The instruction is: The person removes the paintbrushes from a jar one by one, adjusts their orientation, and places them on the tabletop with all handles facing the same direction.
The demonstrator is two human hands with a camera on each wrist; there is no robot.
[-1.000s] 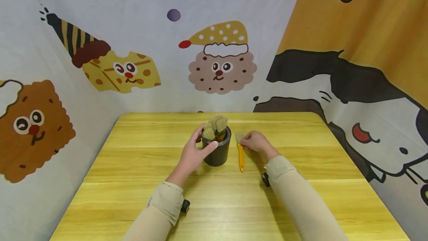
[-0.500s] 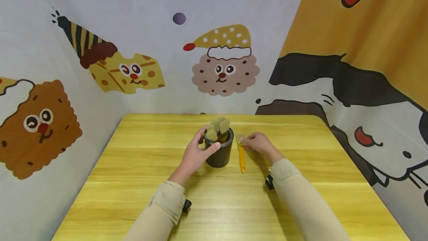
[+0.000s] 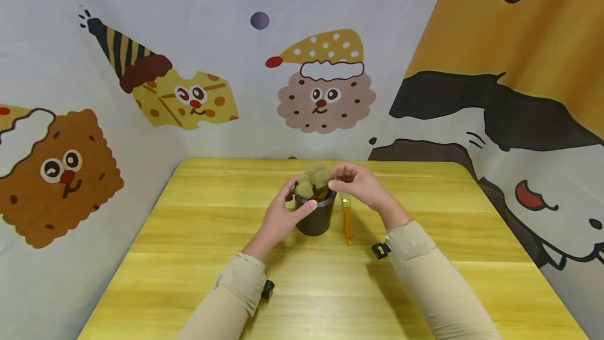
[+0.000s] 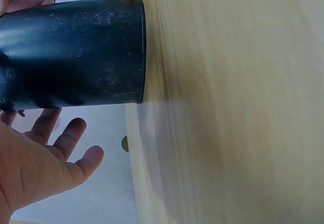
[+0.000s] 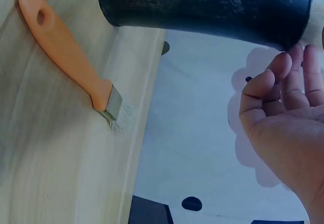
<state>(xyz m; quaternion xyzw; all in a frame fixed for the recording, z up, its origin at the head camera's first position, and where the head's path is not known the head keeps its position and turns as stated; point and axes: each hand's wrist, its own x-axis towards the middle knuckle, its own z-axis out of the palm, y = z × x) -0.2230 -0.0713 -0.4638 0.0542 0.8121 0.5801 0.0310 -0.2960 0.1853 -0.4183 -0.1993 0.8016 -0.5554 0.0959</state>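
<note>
A black cylindrical cup (image 3: 315,219) stands on the table, holding several paintbrushes (image 3: 317,178) with their pale bristles upward. My left hand (image 3: 282,214) grips it at the rim, thumb on the near side. Three of its fingers (image 4: 91,158) stick out past the cup's side in the left wrist view. My right hand (image 3: 362,187) is at the right of the bristles, its thumb and fingertips loosely bent right beside them. Under it, to the right of the cup, a paintbrush with an orange handle (image 5: 63,49) lies flat, touched by neither hand.
The light wooden table (image 3: 302,293) ends close behind the cup. Beyond it hangs a cloth backdrop (image 3: 255,135) printed with cartoon biscuits and cheese. A small black device (image 3: 381,250) sits at each wrist.
My right hand has let go of the orange-handled paintbrush on the table and moved up and left to the bristles in the cup. My left hand keeps its grip on the cup.
</note>
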